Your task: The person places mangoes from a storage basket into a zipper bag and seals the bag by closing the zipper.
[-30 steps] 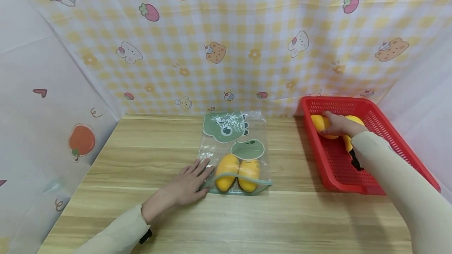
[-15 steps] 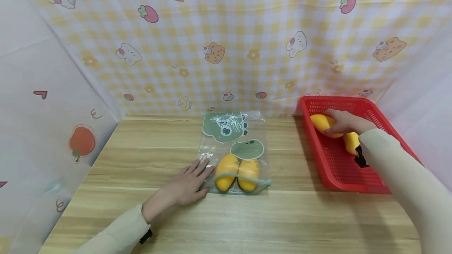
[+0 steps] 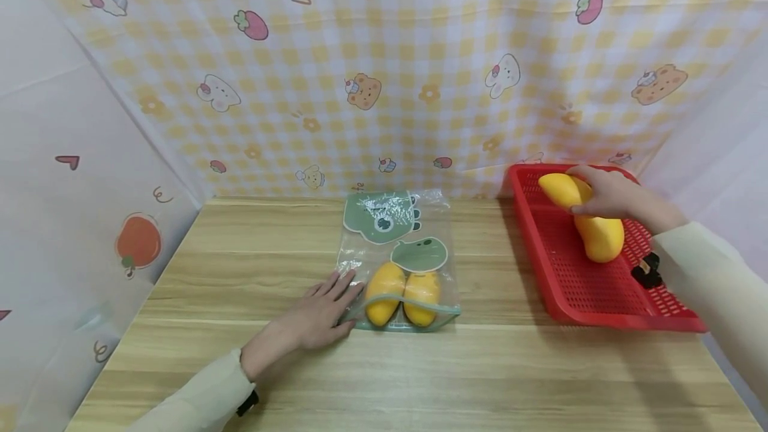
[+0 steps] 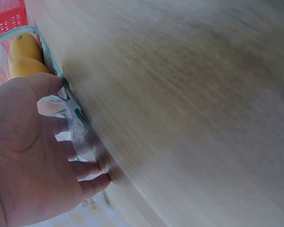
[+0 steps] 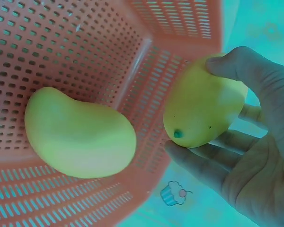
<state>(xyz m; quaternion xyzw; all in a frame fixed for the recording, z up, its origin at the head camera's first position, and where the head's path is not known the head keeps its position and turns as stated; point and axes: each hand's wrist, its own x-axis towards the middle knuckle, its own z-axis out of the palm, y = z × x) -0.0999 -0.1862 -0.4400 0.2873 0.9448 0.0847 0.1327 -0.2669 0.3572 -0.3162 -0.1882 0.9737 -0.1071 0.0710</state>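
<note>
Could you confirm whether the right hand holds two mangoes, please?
No, the right hand grips one mango, while a second mango lies in the red basket.

A wood-grained tabletop (image 3: 240, 252) is backed by a yellow-checked, cartoon-printed cloth (image 3: 420, 39) and flanked by a pale printed left wall (image 3: 42, 99), possibly fabric-covered.

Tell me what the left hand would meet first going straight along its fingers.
The clear bag: the left hand lies at its left edge, seemingly touching it; beyond, probably the nearer mango inside.
</note>
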